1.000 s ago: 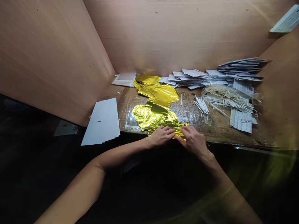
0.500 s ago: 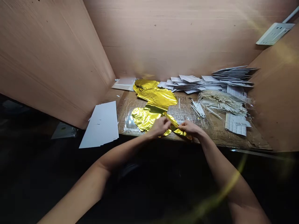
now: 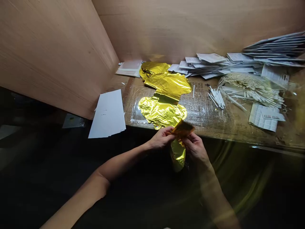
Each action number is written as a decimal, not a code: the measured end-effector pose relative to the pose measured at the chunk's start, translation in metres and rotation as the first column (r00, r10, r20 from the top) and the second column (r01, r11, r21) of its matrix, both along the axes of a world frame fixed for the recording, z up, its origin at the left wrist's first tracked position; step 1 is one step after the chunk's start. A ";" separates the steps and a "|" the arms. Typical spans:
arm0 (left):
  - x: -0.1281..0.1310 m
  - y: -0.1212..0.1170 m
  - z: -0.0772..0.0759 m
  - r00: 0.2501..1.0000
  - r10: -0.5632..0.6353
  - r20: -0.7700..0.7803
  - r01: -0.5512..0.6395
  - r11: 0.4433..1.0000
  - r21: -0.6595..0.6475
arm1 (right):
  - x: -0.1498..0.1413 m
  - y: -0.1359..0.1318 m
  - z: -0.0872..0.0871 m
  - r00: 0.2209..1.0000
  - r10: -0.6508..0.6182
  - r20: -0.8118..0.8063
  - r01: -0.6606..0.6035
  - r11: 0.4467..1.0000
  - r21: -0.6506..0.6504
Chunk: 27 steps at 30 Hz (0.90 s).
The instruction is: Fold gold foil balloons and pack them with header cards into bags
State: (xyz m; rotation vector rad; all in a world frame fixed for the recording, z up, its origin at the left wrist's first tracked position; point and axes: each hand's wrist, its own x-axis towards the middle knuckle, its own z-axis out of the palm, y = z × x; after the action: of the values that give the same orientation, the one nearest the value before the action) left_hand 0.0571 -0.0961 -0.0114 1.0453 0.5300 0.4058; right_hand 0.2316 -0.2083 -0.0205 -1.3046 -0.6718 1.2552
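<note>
Between my two hands, just off the table's front edge, is a folded piece of gold foil, seemingly a foil balloon (image 3: 178,152). My left hand (image 3: 162,137) pinches its left side, and my right hand (image 3: 195,148) grips the right side with thumb and fingers. The foil's lower end hangs down over the dark space below. Right behind my hands, more flat gold foil balloons (image 3: 164,111) lie overlapping on the table, reaching back to the wall. Where one sheet ends and another starts is hard to make out.
White paper sheets (image 3: 108,114) jut over the table's left front edge. Small white sticks (image 3: 216,98) lie right of the foil, beside a clear bag of more sticks (image 3: 252,89). Stacks of folded papers (image 3: 214,65) line the back. A printed leaflet (image 3: 263,117) lies at right.
My hands have drawn the gold foil piece off the table toward me, and both now grip it together. The view has shifted, so the table's things appear higher and larger.
</note>
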 end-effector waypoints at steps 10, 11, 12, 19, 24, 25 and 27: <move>-0.025 -0.010 0.015 0.992 0.105 -0.065 -0.079 0.946 0.315 | -0.004 0.012 0.017 0.998 0.054 0.020 -0.054 0.998 0.042; -0.026 -0.012 0.015 0.989 0.140 -0.053 -0.117 0.945 0.306 | -0.007 0.012 0.018 0.991 0.131 0.004 -0.131 0.991 0.023; -0.026 -0.013 0.015 0.984 0.171 -0.045 -0.153 0.951 0.268 | -0.010 0.012 0.019 0.982 0.189 0.006 -0.189 0.982 0.009; -0.038 -0.011 0.006 0.987 0.148 -0.062 -0.138 0.981 0.140 | -0.012 0.007 0.019 0.977 0.178 0.115 -0.181 0.983 0.010; -0.052 0.006 0.001 0.989 0.144 -0.031 -0.098 0.800 0.592 | 0.018 0.016 0.052 0.765 0.423 0.486 -0.489 0.872 0.010; -0.053 0.010 0.002 0.992 0.119 -0.036 -0.067 0.752 0.656 | 0.020 0.022 0.060 0.708 0.420 0.568 -0.513 0.858 0.004; -0.054 0.015 0.010 0.995 0.068 -0.077 0.008 0.692 0.722 | 0.016 0.035 0.071 0.617 0.442 0.651 -0.548 0.835 -0.047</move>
State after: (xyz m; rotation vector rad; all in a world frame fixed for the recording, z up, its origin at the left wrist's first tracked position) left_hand 0.0029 -0.0811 -0.0010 1.8399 0.4782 0.6213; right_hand 0.2474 -0.1734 0.0509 -1.4682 -1.7038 1.1242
